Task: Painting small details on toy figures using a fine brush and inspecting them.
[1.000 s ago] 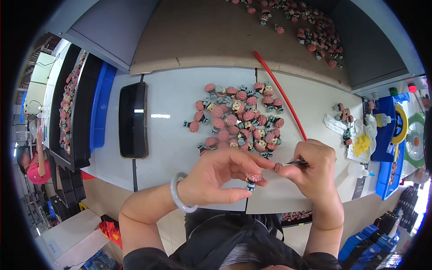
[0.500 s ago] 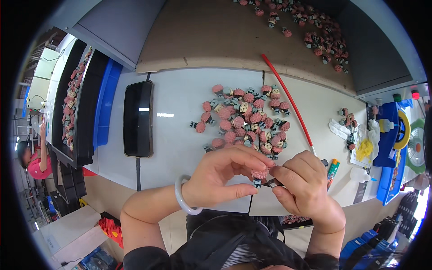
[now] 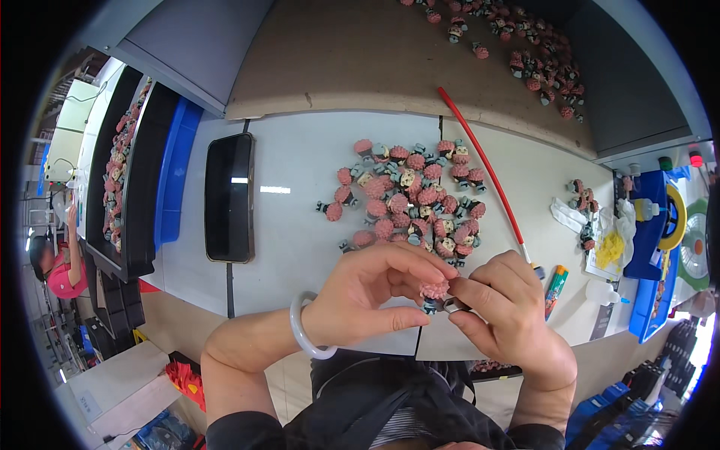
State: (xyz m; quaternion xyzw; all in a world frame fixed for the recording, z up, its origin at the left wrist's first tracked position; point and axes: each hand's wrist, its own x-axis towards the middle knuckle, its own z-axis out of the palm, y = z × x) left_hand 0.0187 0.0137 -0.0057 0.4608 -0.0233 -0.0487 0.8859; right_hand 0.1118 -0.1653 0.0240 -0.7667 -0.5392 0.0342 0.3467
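Here, both hands meet low over the near edge of the white counter (image 3: pixel 300 172), just in front of the person's body. The left hand (image 3: pixel 367 289), with a pale bangle (image 3: pixel 304 337) on its wrist, pinches a small pink bumpy figure (image 3: pixel 434 289) between thumb and fingertips, so its grip is closed on that piece. The right hand (image 3: pixel 502 311) presses against the same figure from the other side, its fingers curled around a small metal part (image 3: pixel 452 304) just below the pink top; whether that part is a tool or a piece of the figure cannot be told. Both grips are clenched, and the figure sits between the 2 hands, above the counter and not resting on it.

Just beyond the hands lies a loose pile of similar pink figures (image 3: pixel 409 199) with dark bases, spread across the middle of the counter. A thin red rod (image 3: pixel 480 161) runs slantwise past the pile's right side. A black phone (image 3: pixel 229 196) lies flat to the left, well apart from the pile. A marker pen (image 3: pixel 556 283) rests near the right hand, beside a few crumpled white and yellow scraps (image 3: pixel 607 244). Further off, on a brown surface (image 3: pixel 337 60), more pink figures (image 3: pixel 525 45) are scattered.
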